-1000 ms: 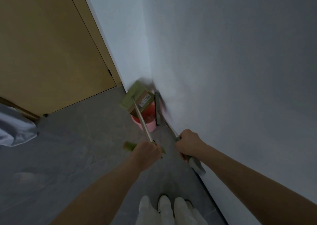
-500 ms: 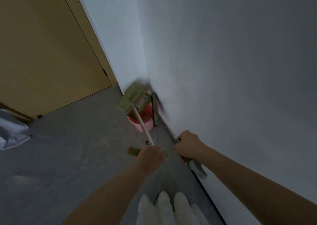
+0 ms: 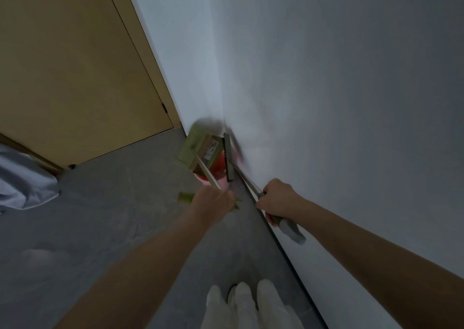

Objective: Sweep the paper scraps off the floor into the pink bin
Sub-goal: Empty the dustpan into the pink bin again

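The pink bin (image 3: 218, 175) stands on the grey floor (image 3: 105, 218) in the corner where the two white walls (image 3: 326, 102) meet, just right of the wooden door (image 3: 75, 72). A green dustpan (image 3: 198, 150) is tilted over the bin's mouth, its pan raised toward the corner and its long metal handle (image 3: 208, 175) running down and to the right, toward the person. The left hand (image 3: 213, 202) grips the near end of that handle, fingers curled round it, with the green grip sticking out on both sides of the fist; the left forearm reaches up from the lower left of the view. A broom (image 3: 229, 159) stands beside the dustpan on the right, its dark head held nearly upright over the bin's right edge, close against the wall, and its shaft slanting down and right along the foot of the wall. The right hand (image 3: 277, 200) is wrapped round that shaft, knuckles up, with the grey end of the shaft poking out below the fist; the right forearm comes in from the lower right. The two hands are near each other but apart. Whether paper scraps lie in the pan or bin cannot be told through the blur. A pale cloth (image 3: 22, 178) lies at the left edge, and white-covered feet (image 3: 246, 306) show at the bottom.
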Tool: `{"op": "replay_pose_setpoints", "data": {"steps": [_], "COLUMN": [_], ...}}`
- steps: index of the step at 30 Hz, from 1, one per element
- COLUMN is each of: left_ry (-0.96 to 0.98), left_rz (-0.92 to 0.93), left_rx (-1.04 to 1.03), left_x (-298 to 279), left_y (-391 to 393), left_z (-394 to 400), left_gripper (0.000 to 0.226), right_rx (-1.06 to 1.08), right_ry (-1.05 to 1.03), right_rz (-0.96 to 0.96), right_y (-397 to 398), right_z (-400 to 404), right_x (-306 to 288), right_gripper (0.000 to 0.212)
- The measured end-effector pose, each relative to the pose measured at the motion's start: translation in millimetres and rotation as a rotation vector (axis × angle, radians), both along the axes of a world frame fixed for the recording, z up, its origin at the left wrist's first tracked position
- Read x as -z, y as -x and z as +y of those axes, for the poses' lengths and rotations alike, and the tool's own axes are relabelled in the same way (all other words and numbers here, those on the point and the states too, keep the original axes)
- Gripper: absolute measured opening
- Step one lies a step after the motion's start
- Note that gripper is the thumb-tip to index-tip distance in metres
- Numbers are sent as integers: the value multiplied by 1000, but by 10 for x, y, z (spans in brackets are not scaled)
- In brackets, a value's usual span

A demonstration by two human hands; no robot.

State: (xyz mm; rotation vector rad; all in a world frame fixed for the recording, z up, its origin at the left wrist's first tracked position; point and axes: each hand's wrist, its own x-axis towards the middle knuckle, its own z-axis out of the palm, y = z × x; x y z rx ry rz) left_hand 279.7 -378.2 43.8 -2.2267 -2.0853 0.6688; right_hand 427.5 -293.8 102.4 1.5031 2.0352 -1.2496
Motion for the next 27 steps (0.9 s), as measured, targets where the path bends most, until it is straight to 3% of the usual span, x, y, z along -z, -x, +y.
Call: {"op": "replay_pose_setpoints", "data": {"steps": [9, 14, 19, 24, 27], "left_ry": [-170, -380, -600, -646, -634], "left_rz": [32, -123, -294, -359, -425], "left_rx": [-138, -422, -754, -940, -968], "left_x": [-473, -953, -1370, -1469, -1424], "left_y": [186, 167, 260, 433, 404], "left_z": [-58, -199, -326, -539, -696], "left_gripper": [19, 21, 24, 34, 21], "right_rx": [-64, -97, 11, 55, 45], "right_ry": [-57, -68, 41, 80, 95], "right_rz": [40, 64, 164, 177, 162], "right_y": [-126, -245, -385, -507, -548], "right_z": [-8, -57, 13, 52, 56], "right_x": [-276, -477, -604, -710, -754], "right_gripper": [13, 16, 10, 8, 9]}}
